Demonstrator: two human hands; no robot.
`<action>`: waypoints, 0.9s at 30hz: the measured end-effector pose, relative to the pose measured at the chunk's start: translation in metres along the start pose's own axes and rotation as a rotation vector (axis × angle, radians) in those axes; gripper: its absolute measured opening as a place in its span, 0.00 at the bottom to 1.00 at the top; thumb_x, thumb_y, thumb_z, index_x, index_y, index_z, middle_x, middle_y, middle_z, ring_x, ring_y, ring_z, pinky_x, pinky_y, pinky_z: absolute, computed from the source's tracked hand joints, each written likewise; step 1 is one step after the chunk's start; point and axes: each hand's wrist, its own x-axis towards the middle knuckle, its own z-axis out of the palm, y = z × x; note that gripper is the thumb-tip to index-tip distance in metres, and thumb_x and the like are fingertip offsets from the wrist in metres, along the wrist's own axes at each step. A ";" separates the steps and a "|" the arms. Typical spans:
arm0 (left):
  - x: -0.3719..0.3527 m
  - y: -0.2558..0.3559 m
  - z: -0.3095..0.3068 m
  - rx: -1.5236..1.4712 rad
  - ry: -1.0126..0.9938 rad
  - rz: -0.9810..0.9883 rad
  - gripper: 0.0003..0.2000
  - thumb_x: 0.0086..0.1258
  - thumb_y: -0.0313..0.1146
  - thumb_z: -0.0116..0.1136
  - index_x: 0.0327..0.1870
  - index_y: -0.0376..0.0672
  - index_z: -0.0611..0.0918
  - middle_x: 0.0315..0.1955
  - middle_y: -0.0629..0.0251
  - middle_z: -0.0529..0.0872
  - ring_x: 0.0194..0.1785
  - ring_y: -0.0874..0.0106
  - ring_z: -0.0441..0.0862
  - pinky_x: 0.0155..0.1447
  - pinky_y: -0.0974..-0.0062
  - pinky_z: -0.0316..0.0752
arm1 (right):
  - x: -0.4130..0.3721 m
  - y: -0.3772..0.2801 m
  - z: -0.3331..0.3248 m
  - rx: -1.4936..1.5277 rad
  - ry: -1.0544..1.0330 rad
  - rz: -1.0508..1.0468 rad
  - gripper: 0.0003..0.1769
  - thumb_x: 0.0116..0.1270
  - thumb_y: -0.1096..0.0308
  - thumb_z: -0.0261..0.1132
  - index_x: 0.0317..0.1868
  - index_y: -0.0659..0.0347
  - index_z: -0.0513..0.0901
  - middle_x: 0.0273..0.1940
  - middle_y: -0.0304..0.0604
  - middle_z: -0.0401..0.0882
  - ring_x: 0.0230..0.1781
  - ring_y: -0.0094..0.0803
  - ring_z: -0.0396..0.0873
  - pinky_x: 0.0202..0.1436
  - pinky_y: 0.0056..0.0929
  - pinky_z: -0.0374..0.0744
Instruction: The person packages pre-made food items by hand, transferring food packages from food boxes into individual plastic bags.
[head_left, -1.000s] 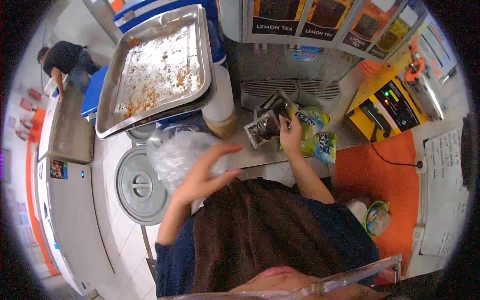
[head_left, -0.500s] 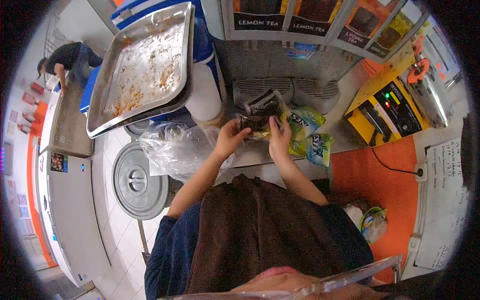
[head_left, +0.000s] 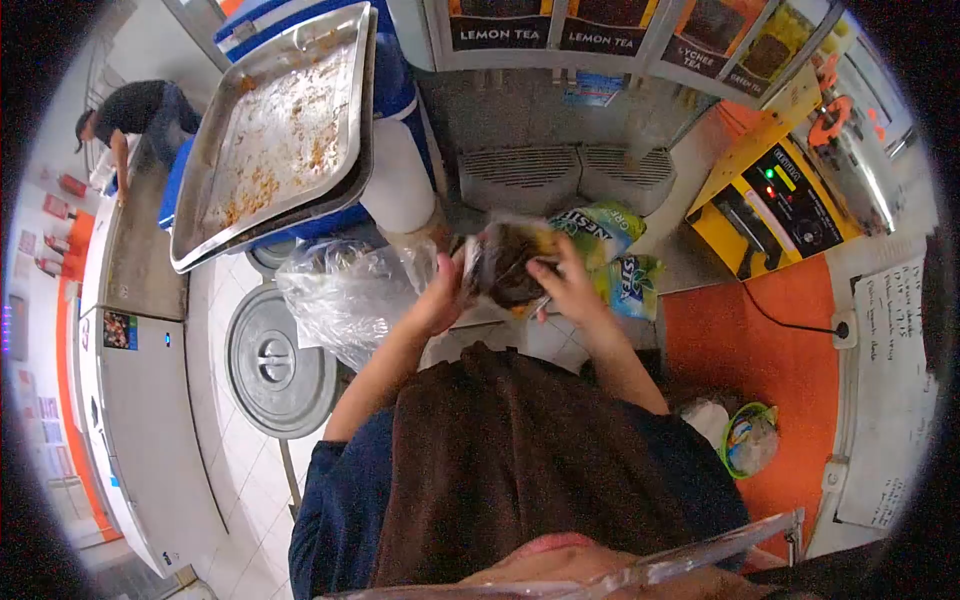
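A clear packet with dark brown contents, blurred by motion, is between my two hands above the counter's front edge. My left hand grips its left side, thumb pointing up. Against the right side, my right hand presses with bent fingers. Just beyond the right hand lie a green Nestea pouch and another Nestea pouch. To the left of my left hand is a crumpled clear plastic bag.
Greasy metal trays rest at the left, beside a white container. Behind stands a drink dispenser with drip grilles. A yellow machine is on the right. Below left is a grey lidded bin. A person bends at a far counter.
The packet has come closer to my body and turned, now smeared by motion. Both hands have shifted lower, and my right hand's grip on it has changed.
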 end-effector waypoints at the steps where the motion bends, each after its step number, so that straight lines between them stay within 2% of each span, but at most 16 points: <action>1: -0.008 0.011 0.009 -0.498 -0.180 -0.162 0.28 0.65 0.42 0.49 0.63 0.43 0.57 0.59 0.55 0.61 0.62 0.62 0.61 0.58 0.57 0.63 | 0.000 -0.004 0.007 -0.170 -0.104 0.096 0.27 0.60 0.64 0.60 0.55 0.64 0.60 0.49 0.47 0.67 0.31 0.33 0.76 0.09 0.22 0.71; 2: -0.015 0.025 0.020 -0.223 -0.185 -0.114 0.23 0.66 0.36 0.49 0.62 0.47 0.60 0.56 0.57 0.66 0.57 0.63 0.68 0.50 0.55 0.72 | -0.001 -0.014 0.015 -0.244 -0.141 0.166 0.31 0.58 0.62 0.62 0.57 0.64 0.60 0.50 0.51 0.66 0.38 0.37 0.75 0.21 0.29 0.75; 3: -0.016 0.020 0.018 -0.223 -0.178 -0.109 0.23 0.66 0.36 0.49 0.62 0.47 0.60 0.56 0.57 0.66 0.57 0.63 0.68 0.50 0.55 0.72 | 0.003 -0.006 0.020 -0.245 -0.149 0.166 0.31 0.58 0.62 0.62 0.57 0.64 0.60 0.50 0.51 0.66 0.38 0.37 0.75 0.21 0.29 0.75; 5: -0.018 0.004 0.006 -0.161 0.090 -0.090 0.21 0.64 0.31 0.51 0.58 0.45 0.64 0.50 0.60 0.72 0.50 0.66 0.73 0.43 0.62 0.78 | 0.012 0.016 0.027 -0.876 0.157 -0.537 0.32 0.56 0.61 0.64 0.58 0.62 0.61 0.49 0.54 0.66 0.46 0.43 0.71 0.41 0.38 0.73; 6: -0.019 0.000 0.003 -0.158 0.096 -0.087 0.21 0.64 0.31 0.51 0.58 0.45 0.64 0.50 0.60 0.72 0.50 0.66 0.73 0.43 0.62 0.78 | 0.014 0.016 0.031 -0.832 0.157 -0.396 0.31 0.54 0.63 0.64 0.58 0.59 0.64 0.50 0.54 0.66 0.51 0.46 0.65 0.52 0.42 0.65; 8: -0.020 -0.006 -0.002 0.056 0.206 -0.033 0.18 0.63 0.26 0.51 0.55 0.42 0.67 0.45 0.63 0.75 0.46 0.68 0.76 0.40 0.64 0.80 | 0.017 0.014 0.033 -0.813 0.042 -0.425 0.27 0.53 0.64 0.65 0.54 0.59 0.68 0.50 0.52 0.66 0.50 0.45 0.65 0.51 0.41 0.65; 10: -0.023 -0.010 -0.010 0.107 0.210 0.002 0.18 0.64 0.26 0.51 0.55 0.42 0.68 0.45 0.63 0.75 0.44 0.68 0.77 0.40 0.64 0.80 | 0.021 0.015 0.032 -0.797 -0.074 -0.451 0.24 0.52 0.65 0.66 0.50 0.59 0.72 0.50 0.51 0.66 0.50 0.44 0.65 0.50 0.40 0.66; 12: -0.026 -0.006 -0.011 0.157 0.216 0.038 0.17 0.64 0.26 0.50 0.54 0.42 0.68 0.44 0.63 0.76 0.43 0.69 0.77 0.40 0.64 0.80 | 0.027 0.024 0.029 -0.676 -0.025 -0.608 0.15 0.50 0.70 0.66 0.40 0.61 0.78 0.46 0.47 0.71 0.47 0.42 0.70 0.48 0.37 0.69; 13: -0.028 0.005 -0.005 0.056 0.262 0.031 0.17 0.64 0.26 0.49 0.54 0.42 0.68 0.45 0.63 0.75 0.42 0.69 0.77 0.40 0.64 0.81 | 0.028 0.026 0.029 -0.674 -0.035 -0.609 0.15 0.50 0.70 0.66 0.40 0.61 0.78 0.46 0.47 0.71 0.47 0.42 0.70 0.48 0.37 0.69; 14: -0.031 0.013 0.000 -0.044 0.306 0.024 0.16 0.64 0.26 0.49 0.54 0.43 0.68 0.45 0.63 0.75 0.42 0.69 0.77 0.40 0.65 0.81 | 0.030 0.027 0.030 -0.471 0.027 -0.603 0.12 0.50 0.72 0.66 0.37 0.62 0.78 0.43 0.46 0.73 0.45 0.39 0.72 0.46 0.34 0.71; 15: -0.033 0.018 0.000 -0.044 0.315 0.028 0.16 0.64 0.26 0.49 0.54 0.43 0.68 0.45 0.63 0.75 0.42 0.69 0.77 0.40 0.65 0.81 | 0.031 0.030 0.029 -0.266 0.089 -0.591 0.09 0.50 0.75 0.65 0.34 0.63 0.79 0.40 0.44 0.76 0.42 0.36 0.74 0.45 0.32 0.72; 16: -0.036 0.024 -0.002 -0.028 0.313 0.037 0.17 0.64 0.26 0.49 0.55 0.42 0.68 0.47 0.61 0.74 0.44 0.67 0.76 0.41 0.63 0.80 | 0.036 0.033 0.028 -0.256 0.126 -0.604 0.07 0.53 0.76 0.63 0.34 0.63 0.78 0.36 0.43 0.78 0.39 0.33 0.76 0.43 0.27 0.73; 19: -0.042 0.028 -0.008 0.012 0.322 0.042 0.19 0.64 0.27 0.49 0.57 0.42 0.66 0.49 0.59 0.72 0.49 0.64 0.75 0.42 0.61 0.80 | 0.034 0.025 0.027 -0.277 0.120 -0.470 0.05 0.55 0.74 0.62 0.34 0.63 0.78 0.37 0.44 0.79 0.39 0.32 0.76 0.44 0.26 0.72; 23: -0.049 0.037 -0.002 0.115 0.366 0.068 0.19 0.64 0.26 0.48 0.58 0.42 0.65 0.50 0.59 0.73 0.49 0.63 0.75 0.41 0.63 0.80 | 0.039 0.018 0.025 -0.340 0.146 -0.559 0.05 0.57 0.72 0.61 0.34 0.63 0.78 0.35 0.43 0.79 0.38 0.32 0.77 0.45 0.26 0.72; 26: -0.064 0.049 -0.005 0.225 0.381 0.116 0.20 0.64 0.25 0.45 0.58 0.41 0.65 0.50 0.58 0.72 0.49 0.64 0.75 0.40 0.67 0.80 | 0.042 0.010 0.016 -0.338 0.180 -0.470 0.08 0.59 0.67 0.61 0.34 0.64 0.78 0.32 0.44 0.79 0.34 0.33 0.77 0.40 0.26 0.72; 27: -0.072 0.053 -0.008 0.313 0.374 0.150 0.20 0.64 0.24 0.44 0.58 0.40 0.64 0.50 0.57 0.72 0.49 0.64 0.75 0.40 0.69 0.80 | 0.043 0.006 0.014 -0.461 0.177 -0.391 0.11 0.59 0.63 0.61 0.33 0.65 0.77 0.30 0.45 0.78 0.31 0.34 0.77 0.37 0.27 0.72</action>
